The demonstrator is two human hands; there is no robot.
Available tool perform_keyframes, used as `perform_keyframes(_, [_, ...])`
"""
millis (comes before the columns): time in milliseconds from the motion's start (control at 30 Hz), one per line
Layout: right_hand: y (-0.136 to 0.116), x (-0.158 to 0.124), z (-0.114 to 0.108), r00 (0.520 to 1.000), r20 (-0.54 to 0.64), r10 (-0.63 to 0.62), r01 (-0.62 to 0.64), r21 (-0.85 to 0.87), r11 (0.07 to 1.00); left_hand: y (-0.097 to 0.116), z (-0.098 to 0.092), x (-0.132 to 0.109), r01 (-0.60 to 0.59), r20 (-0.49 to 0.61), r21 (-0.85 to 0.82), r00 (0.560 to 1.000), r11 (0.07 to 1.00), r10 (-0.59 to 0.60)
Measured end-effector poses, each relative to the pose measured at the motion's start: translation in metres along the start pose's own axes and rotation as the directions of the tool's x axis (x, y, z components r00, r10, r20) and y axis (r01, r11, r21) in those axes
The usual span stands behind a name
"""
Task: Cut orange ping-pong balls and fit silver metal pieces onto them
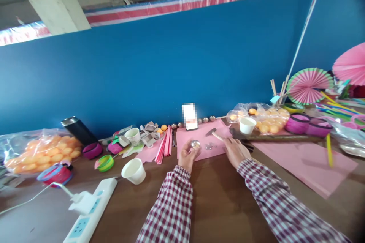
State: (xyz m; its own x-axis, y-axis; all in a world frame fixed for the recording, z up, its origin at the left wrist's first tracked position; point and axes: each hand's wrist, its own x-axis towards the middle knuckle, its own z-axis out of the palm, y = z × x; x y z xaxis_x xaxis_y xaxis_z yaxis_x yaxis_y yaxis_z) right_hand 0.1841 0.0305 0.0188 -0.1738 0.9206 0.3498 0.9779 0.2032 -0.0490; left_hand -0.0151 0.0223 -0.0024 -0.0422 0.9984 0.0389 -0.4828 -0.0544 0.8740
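My left hand (187, 156) is closed around a small shiny silver round piece (195, 143), with something pale yellow at its lower edge that I cannot make out. To the right, my right hand (237, 152) grips the wooden handle of a small hammer (217, 135), whose dark head points left. Both hands are at a pink paper sheet (182, 136). Between them, several small silver bits (210, 146) lie on the paper. Behind the sheet a phone (189, 121) stands upright, and several shiny silver balls (205, 120) line the back on both sides of it.
A white power strip (98, 201) and a paper cup (134, 171) sit at the left, near folded pink strips (164, 146) and a bag of orange balls (48, 152). Rightward are another cup (247, 125), bagged balls (272, 121) and pink paper (310, 163). A blue partition (171, 64) rises behind.
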Motion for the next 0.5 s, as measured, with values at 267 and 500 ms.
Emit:
perform_keyframes(267, [0.0029,0.0003,-0.0004,0.992,0.094,0.082,-0.074,-0.082,0.994,0.0035,-0.002,-0.0016,-0.079,-0.102,0.092,0.991,0.993,0.088])
perform_keyframes(500, [0.005,0.0012,0.0006,0.993,0.023,0.113,-0.112,-0.05,0.992,0.0056,-0.0062,-0.0001,-0.134,-0.222,0.278,0.955,0.951,0.199])
